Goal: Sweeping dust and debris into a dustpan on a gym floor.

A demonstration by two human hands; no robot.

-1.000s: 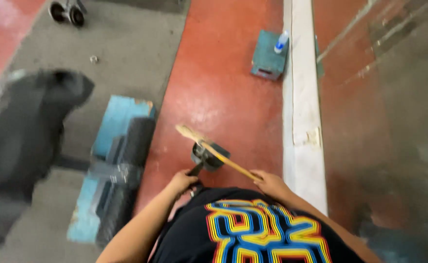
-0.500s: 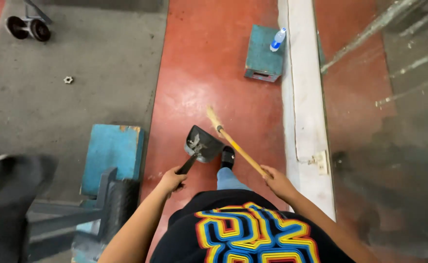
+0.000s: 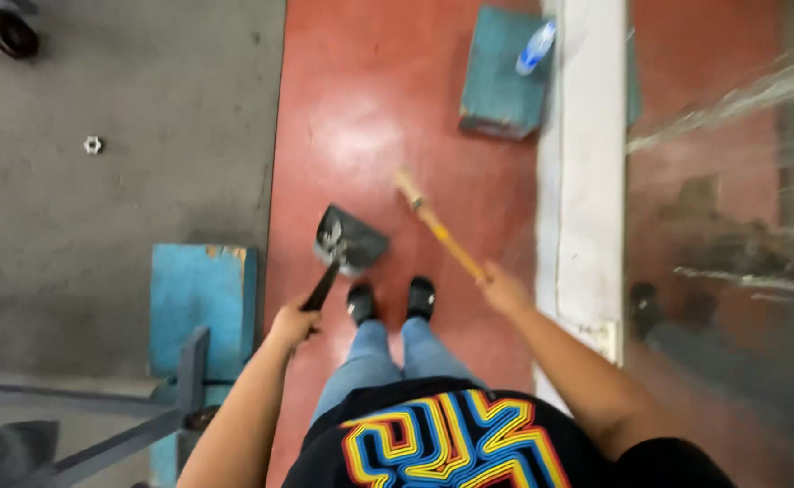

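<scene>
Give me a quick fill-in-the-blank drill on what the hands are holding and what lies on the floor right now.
1. The left hand holds the handle of a dark ____.
2. The right hand grips the wooden handle of a ____.
3. A plastic bottle lies on a teal ____ by the white strip.
4. Both shoes stand on the ____ part of the floor.

Missing words: dustpan; broom; box; red
</scene>
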